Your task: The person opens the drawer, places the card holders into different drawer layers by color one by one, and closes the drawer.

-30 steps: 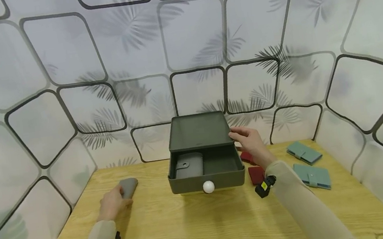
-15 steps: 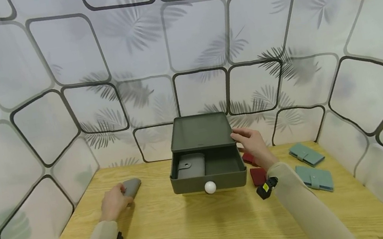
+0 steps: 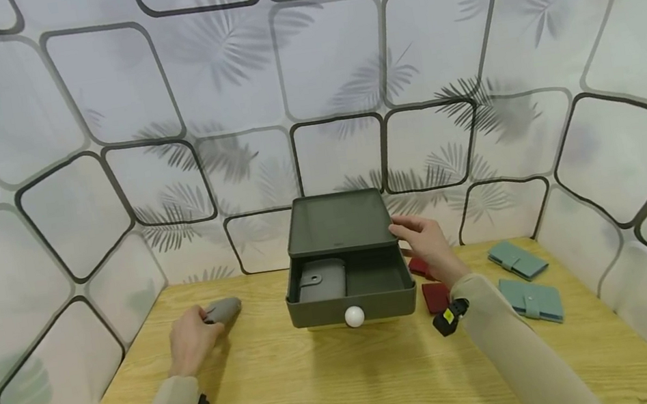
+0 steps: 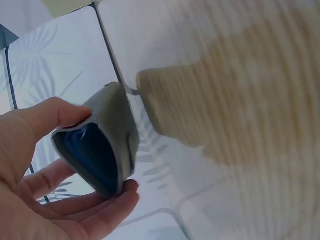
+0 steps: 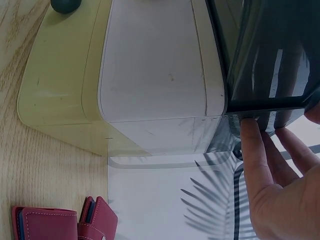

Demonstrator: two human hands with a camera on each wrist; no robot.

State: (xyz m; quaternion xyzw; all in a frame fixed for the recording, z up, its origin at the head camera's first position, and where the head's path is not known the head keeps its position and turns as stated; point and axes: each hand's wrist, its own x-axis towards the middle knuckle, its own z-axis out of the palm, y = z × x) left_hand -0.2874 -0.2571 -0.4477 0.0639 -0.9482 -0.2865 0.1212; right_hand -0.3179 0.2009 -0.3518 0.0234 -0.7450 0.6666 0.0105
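Note:
My left hand [image 3: 194, 339] holds a grey wallet [image 3: 223, 309] at the left of the table. In the left wrist view the wallet [image 4: 117, 117] is bent into a wedge, its blue inside showing at the near end, with thumb on one side and fingers on the other. My right hand [image 3: 426, 246] touches the right side of a dark green drawer unit [image 3: 338, 220], extended fingertips against its wall. The unit's drawer [image 3: 377, 274] is pulled out by its white knob side. Another grey wallet [image 3: 323, 281] lies in the drawer's left half.
White and yellow tiers [image 5: 155, 65] stand beneath the dark green one. Red wallets [image 3: 436, 298] lie beside the unit, partly behind the right arm. Two green wallets [image 3: 531, 300] lie farther right. Patterned walls [image 3: 328, 56] enclose the wooden table [image 3: 326, 395].
My left hand has turned the grey wallet slightly, and its far end now points more to the right. The right hand stays at the drawer unit.

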